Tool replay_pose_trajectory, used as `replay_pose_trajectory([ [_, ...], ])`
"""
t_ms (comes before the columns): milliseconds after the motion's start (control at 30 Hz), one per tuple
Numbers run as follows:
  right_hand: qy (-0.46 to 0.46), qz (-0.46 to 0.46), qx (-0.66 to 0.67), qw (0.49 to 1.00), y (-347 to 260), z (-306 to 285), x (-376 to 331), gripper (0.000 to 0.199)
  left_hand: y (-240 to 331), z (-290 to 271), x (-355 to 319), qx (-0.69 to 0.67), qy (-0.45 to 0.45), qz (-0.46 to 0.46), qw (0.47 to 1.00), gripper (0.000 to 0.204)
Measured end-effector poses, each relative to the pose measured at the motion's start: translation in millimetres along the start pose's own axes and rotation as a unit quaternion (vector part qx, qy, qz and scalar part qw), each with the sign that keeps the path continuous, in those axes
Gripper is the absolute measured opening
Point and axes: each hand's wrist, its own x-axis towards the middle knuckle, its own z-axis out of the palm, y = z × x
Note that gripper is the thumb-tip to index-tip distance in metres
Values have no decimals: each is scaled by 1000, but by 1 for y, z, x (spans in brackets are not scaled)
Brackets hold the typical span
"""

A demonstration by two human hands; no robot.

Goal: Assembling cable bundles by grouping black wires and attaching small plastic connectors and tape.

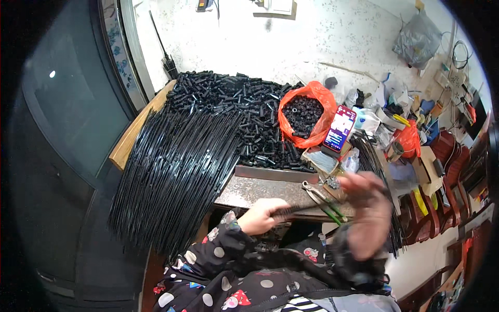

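My left hand (261,216) is closed at the front edge of the table, around a thin dark rod (296,210) that is smeared by motion. The rod runs rightward toward my right hand (368,208), which is raised and heavily blurred; its fingers cannot be made out. Between the hands, pliers with green handles (323,204) lie on the tabletop (249,191). Beside the right fingers sits a small pile of shiny metal pieces (332,183). Left of my hands, a wide fan of long thin black rods (171,177) hangs over the table's front edge.
Short black tubular parts (228,96) are heaped behind a metal strip (275,173). A red plastic bag (326,99) holds small black ring-like parts. A lit phone (340,129) leans beside it. More dark rods (371,156) lie at right, near clutter and wooden chairs (447,192).
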Motion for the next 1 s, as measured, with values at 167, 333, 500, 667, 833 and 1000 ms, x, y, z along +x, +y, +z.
replay_pose_trajectory([
  [167,-349,305,-212,860,94,12,-62,36,12,0,33,-331,391,-119,850,25],
  [333,273,319,302,856,117,17,-6,33,-1,20,25,-575,426,-16,698,27],
  [500,308,161,257,902,80,16,36,23,14,52,0,-698,87,-202,681,50],
  [667,38,48,143,988,65,10,14,26,45,1,3,-117,94,49,988,31],
  [833,-80,133,63,986,107,7,-28,18,40,-36,42,162,262,179,934,38],
  [1000,-118,340,96,928,139,3,-75,21,-6,-30,42,-161,66,-80,981,15],
])
